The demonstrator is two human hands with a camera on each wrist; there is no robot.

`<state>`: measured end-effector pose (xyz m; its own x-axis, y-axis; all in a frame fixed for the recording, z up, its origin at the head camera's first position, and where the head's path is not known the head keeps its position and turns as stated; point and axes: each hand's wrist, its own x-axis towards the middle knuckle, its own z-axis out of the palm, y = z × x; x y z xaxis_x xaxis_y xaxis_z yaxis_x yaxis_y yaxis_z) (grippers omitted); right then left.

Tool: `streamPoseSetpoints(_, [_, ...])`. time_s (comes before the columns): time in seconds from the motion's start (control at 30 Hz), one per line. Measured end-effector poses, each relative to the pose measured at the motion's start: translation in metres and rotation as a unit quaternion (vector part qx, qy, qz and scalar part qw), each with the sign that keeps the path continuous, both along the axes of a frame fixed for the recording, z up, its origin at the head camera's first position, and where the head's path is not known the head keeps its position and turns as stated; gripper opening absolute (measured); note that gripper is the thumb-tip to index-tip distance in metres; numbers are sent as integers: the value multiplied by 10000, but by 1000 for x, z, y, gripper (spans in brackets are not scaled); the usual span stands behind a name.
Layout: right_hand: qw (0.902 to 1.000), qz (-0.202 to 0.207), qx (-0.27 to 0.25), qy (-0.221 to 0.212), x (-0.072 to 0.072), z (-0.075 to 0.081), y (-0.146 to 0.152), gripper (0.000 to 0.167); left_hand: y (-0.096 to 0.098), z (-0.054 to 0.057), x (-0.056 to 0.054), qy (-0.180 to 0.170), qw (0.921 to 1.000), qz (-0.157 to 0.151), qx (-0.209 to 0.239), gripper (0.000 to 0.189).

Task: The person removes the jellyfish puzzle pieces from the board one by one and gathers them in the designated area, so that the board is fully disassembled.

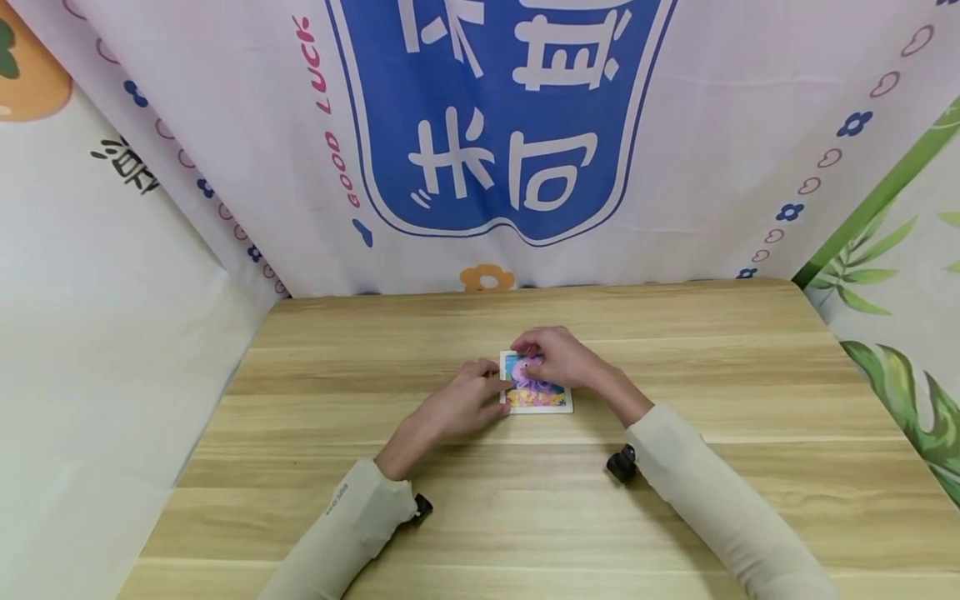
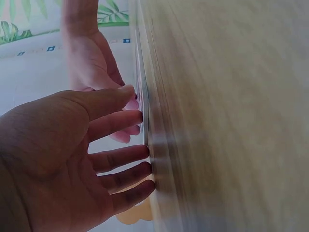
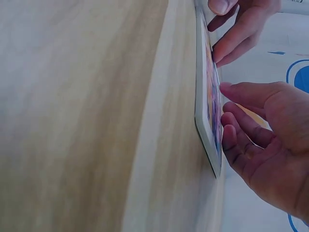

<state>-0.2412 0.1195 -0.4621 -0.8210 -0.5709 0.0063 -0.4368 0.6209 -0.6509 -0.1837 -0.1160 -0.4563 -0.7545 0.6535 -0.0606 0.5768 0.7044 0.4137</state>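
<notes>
A small flat picture board (image 1: pixel 536 397) with a white border lies on the wooden table, showing a pink octopus above yellow and pink shapes on blue. Against its left edge rest the fingertips of my left hand (image 1: pixel 467 402), one finger reaching over the border. My right hand (image 1: pixel 564 358) is over the upper right part, covering that corner; its thumb lies across the octopus. In the right wrist view the board (image 3: pixel 208 101) appears edge-on as a thin slab. There the loosely bent fingers of the right hand (image 3: pixel 270 125) meet its printed face, with nothing visible between them and the thumb.
The wooden table (image 1: pixel 525 517) reaches back to a hanging cloth (image 1: pixel 697 192) with a blue printed panel. Pale printed cloths also stand at the left and right sides. Small black devices (image 1: pixel 622 464) sit at both cuffs.
</notes>
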Motion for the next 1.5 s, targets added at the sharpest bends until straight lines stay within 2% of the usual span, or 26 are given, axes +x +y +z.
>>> streamPoseSetpoints(0.2, [9998, -60, 184, -35, -1, 0, -3, 38, 0, -2, 0, 32, 10000, -18, 11, 44])
streamPoseSetpoints(0.23, [9997, -60, 226, -39, -1, 0, -3, 38, 3, 6, 4, -33, 10000, 59, -47, 42])
streamPoseSetpoints(0.4, [9991, -13, 416, -62, -1, 4, -6, 38, 2, 5, 2, -58, 9998, 87, -194, 44])
streamPoseSetpoints(0.7, [9984, -144, 537, -101, -3, 3, -14, 34, -4, 8, -4, -193, 9996, -101, -171, 45])
streamPoseSetpoints(0.9, [9972, -140, 629, -366, -6, 5, -18, 31, -6, 10, -6, -158, 9994, -274, -149, 44])
streamPoseSetpoints(1.2, [9949, -281, 501, -832, -11, 3, -15, 30, -6, 10, -9, -273, 9987, -364, -215, 47])
streamPoseSetpoints(1.5, [9963, -362, 221, -749, -7, 0, -15, 26, -7, 11, -7, -199, 9984, -449, -292, 44])
